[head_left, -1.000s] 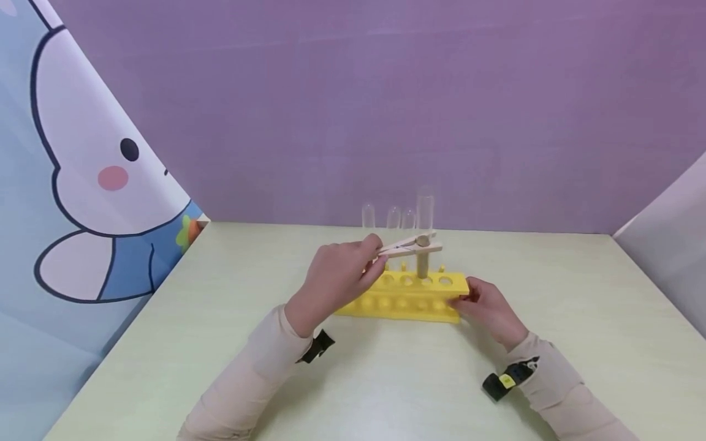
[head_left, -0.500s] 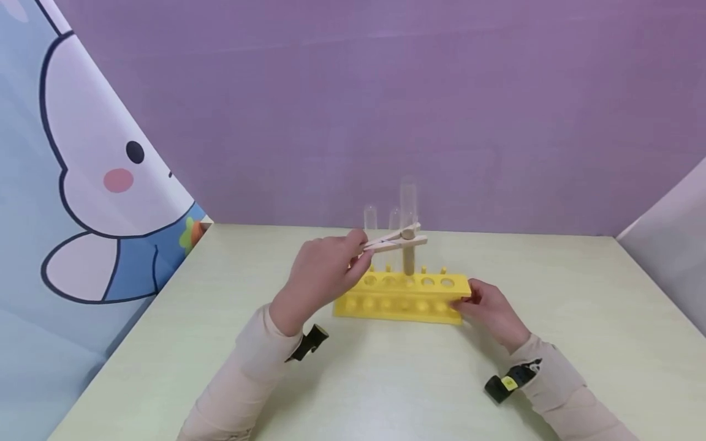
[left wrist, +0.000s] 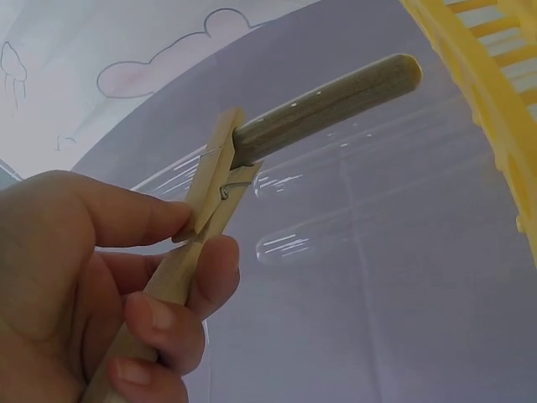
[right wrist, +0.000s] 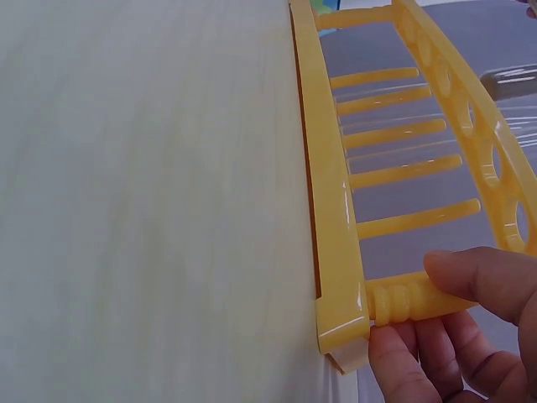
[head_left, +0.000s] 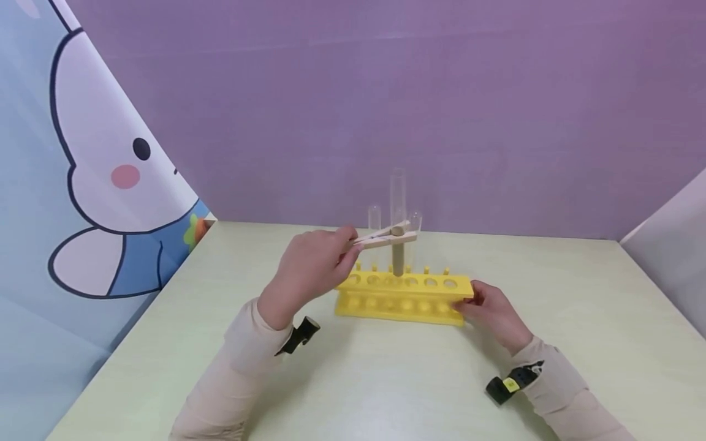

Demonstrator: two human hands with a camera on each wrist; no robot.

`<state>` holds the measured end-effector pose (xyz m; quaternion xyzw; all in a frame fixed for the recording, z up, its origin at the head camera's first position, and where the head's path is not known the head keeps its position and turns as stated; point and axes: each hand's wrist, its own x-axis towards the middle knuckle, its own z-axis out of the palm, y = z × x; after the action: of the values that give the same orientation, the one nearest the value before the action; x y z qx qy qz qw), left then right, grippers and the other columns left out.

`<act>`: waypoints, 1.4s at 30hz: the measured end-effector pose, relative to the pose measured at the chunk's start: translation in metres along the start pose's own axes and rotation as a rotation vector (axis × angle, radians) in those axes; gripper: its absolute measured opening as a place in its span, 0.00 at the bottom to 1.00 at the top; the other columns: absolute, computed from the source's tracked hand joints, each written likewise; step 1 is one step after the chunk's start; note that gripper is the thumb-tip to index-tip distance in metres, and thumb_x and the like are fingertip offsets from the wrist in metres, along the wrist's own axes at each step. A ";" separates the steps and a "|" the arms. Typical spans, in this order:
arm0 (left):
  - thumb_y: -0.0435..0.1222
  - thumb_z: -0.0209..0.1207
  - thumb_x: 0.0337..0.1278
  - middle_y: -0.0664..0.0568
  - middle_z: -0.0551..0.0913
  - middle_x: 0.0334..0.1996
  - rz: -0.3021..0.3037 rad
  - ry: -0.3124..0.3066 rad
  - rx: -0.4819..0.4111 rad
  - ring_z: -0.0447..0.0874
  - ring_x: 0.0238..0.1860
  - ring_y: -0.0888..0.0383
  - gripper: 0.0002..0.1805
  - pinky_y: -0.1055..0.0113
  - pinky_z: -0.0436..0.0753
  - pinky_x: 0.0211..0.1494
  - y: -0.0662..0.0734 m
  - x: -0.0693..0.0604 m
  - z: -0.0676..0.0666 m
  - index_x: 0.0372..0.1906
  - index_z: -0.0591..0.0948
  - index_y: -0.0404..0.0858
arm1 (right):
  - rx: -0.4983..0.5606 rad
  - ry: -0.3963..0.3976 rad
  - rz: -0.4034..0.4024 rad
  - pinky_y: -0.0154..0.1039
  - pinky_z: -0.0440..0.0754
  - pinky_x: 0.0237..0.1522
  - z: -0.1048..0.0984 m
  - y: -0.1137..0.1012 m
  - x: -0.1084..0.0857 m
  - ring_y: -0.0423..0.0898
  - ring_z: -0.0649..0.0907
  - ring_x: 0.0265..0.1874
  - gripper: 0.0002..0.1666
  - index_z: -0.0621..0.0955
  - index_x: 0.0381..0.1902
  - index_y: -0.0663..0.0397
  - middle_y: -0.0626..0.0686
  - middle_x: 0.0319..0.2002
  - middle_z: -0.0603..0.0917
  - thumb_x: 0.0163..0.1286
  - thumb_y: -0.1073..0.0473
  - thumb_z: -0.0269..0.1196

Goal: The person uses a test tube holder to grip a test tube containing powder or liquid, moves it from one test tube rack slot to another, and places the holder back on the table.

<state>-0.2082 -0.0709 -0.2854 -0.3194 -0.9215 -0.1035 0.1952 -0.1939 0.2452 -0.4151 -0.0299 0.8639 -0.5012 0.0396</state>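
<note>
My left hand (head_left: 309,269) grips a wooden test tube clamp (head_left: 377,239), thumb on top and fingers curled beneath. The clamp's jaws hold an upright test tube (head_left: 398,260), whose lower part looks filled with something greyish-brown (left wrist: 336,109). Its rounded bottom hangs just over the holes of a yellow test tube rack (head_left: 408,294), left of the rack's middle; whether it touches a hole is hard to tell. My right hand (head_left: 493,312) pinches the rack's right end post (right wrist: 411,298) between thumb and fingers.
Behind the rack, clear test tubes (head_left: 416,222) stand with rounded ends up, partly hidden by the clamp. Yellow pegs (head_left: 426,269) line the rack's back. The pale table (head_left: 386,380) meets a purple backdrop (head_left: 353,110); a cartoon cloth (head_left: 88,184) hangs at left.
My left hand has moved left with the clamp and test tube, from the rack's right side to left of its middle, and slightly higher. My right hand stays on the rack's end.
</note>
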 end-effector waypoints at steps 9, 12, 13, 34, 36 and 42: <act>0.41 0.53 0.66 0.59 0.63 0.11 -0.003 -0.030 0.032 0.56 0.12 0.61 0.09 0.70 0.57 0.16 0.000 -0.002 -0.012 0.34 0.76 0.39 | 0.007 0.002 -0.001 0.33 0.74 0.33 0.002 0.000 -0.001 0.49 0.72 0.37 0.24 0.72 0.55 0.68 0.59 0.44 0.78 0.63 0.62 0.64; 0.41 0.53 0.66 0.59 0.63 0.11 -0.015 -0.043 0.034 0.57 0.12 0.61 0.10 0.70 0.58 0.16 0.000 -0.003 -0.012 0.32 0.76 0.39 | 0.001 0.006 0.001 0.33 0.74 0.33 0.002 0.000 -0.001 0.48 0.72 0.36 0.24 0.73 0.54 0.68 0.59 0.42 0.78 0.63 0.62 0.64; 0.41 0.53 0.66 0.58 0.63 0.11 -0.020 -0.049 0.032 0.57 0.12 0.61 0.10 0.70 0.58 0.17 0.000 -0.003 -0.012 0.32 0.77 0.39 | -0.001 0.006 0.001 0.33 0.74 0.33 0.001 0.001 -0.001 0.48 0.72 0.36 0.24 0.73 0.54 0.68 0.59 0.42 0.78 0.63 0.62 0.64; 0.41 0.54 0.65 0.58 0.64 0.12 -0.001 -0.103 0.054 0.59 0.13 0.60 0.09 0.70 0.58 0.17 -0.008 -0.004 0.011 0.34 0.76 0.39 | 0.034 0.009 0.019 0.33 0.74 0.33 0.001 0.004 0.000 0.48 0.72 0.35 0.25 0.72 0.55 0.69 0.59 0.43 0.78 0.63 0.64 0.63; 0.41 0.54 0.65 0.58 0.64 0.11 0.008 -0.106 0.068 0.58 0.13 0.61 0.10 0.70 0.58 0.17 -0.007 -0.004 0.013 0.33 0.75 0.39 | 0.034 0.004 0.013 0.33 0.75 0.33 0.001 0.004 0.001 0.48 0.73 0.36 0.25 0.72 0.55 0.69 0.60 0.44 0.78 0.63 0.64 0.63; 0.41 0.55 0.65 0.58 0.61 0.11 0.033 -0.088 0.086 0.56 0.13 0.61 0.11 0.71 0.57 0.16 -0.008 -0.007 0.022 0.30 0.74 0.40 | 0.040 -0.004 0.005 0.34 0.76 0.35 0.001 0.004 0.002 0.48 0.73 0.36 0.25 0.72 0.56 0.69 0.61 0.46 0.78 0.63 0.64 0.63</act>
<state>-0.2145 -0.0739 -0.3083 -0.3301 -0.9274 -0.0464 0.1696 -0.1956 0.2460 -0.4189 -0.0278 0.8538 -0.5181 0.0433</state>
